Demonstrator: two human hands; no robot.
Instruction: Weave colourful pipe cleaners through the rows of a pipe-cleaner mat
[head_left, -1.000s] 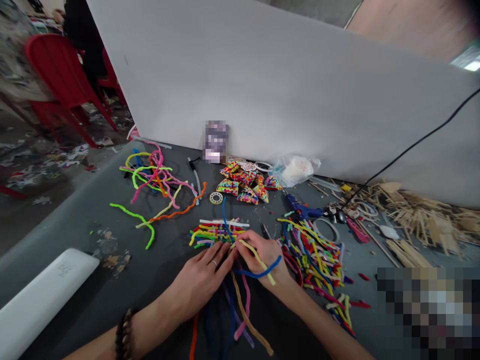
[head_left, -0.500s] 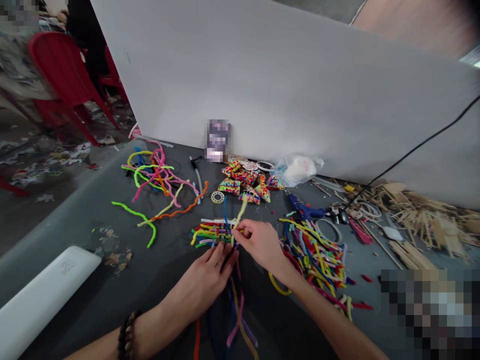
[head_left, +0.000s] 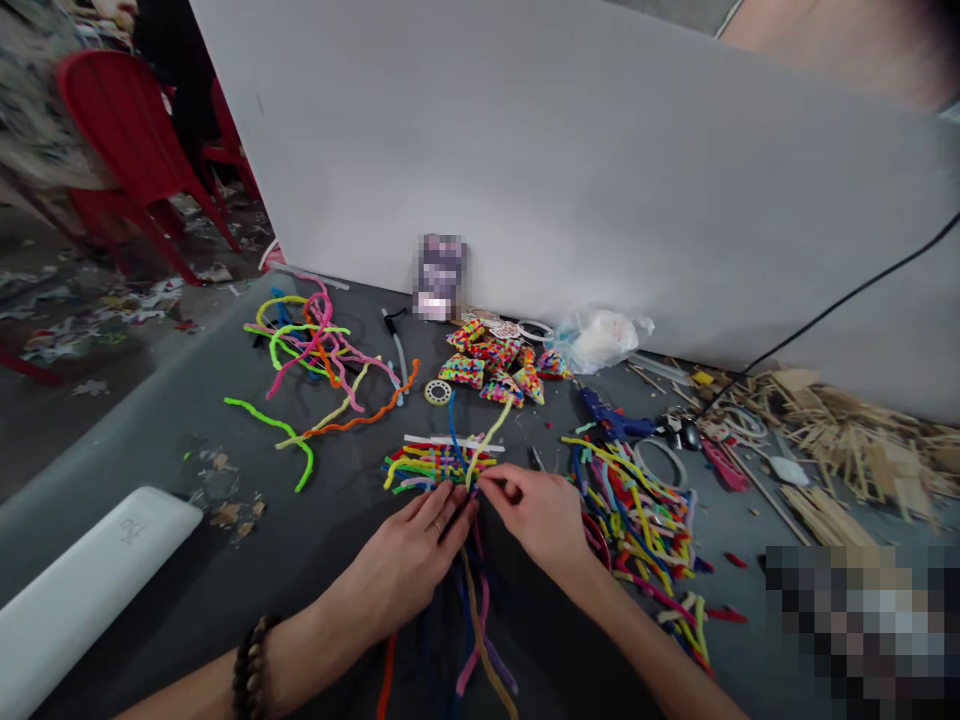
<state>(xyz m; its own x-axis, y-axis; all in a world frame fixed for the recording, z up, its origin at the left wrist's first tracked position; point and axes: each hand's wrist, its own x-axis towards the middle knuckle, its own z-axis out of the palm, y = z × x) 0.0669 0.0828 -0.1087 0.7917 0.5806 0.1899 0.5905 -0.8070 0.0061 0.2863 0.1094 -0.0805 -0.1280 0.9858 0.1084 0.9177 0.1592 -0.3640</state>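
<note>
A woven strip of coloured pipe cleaners (head_left: 424,462) lies on the dark table in front of me. My left hand (head_left: 420,540) presses its near edge, thumb and fingers closed on it. My right hand (head_left: 544,515) pinches at the strip's near right side, thumb and forefinger together on a pipe cleaner whose colour I cannot make out. A pale yellow pipe cleaner (head_left: 491,435) and a blue one (head_left: 454,420) stick up past the weave. Long brown, pink, purple and orange strands trail toward me beneath my hands.
Loose pipe cleaners (head_left: 322,340) lie at the left, and a colourful pile (head_left: 637,510) at the right. Patterned woven pieces (head_left: 491,355) sit behind the strip. A blue glue gun (head_left: 611,415), wooden sticks (head_left: 847,430), a white box-like object (head_left: 90,590) and a white partition (head_left: 562,170) surround the space.
My right hand has dropped slightly and shifted right, off the pale yellow pipe cleaner's upper part, which now leans further right. My left hand stays on the weave.
</note>
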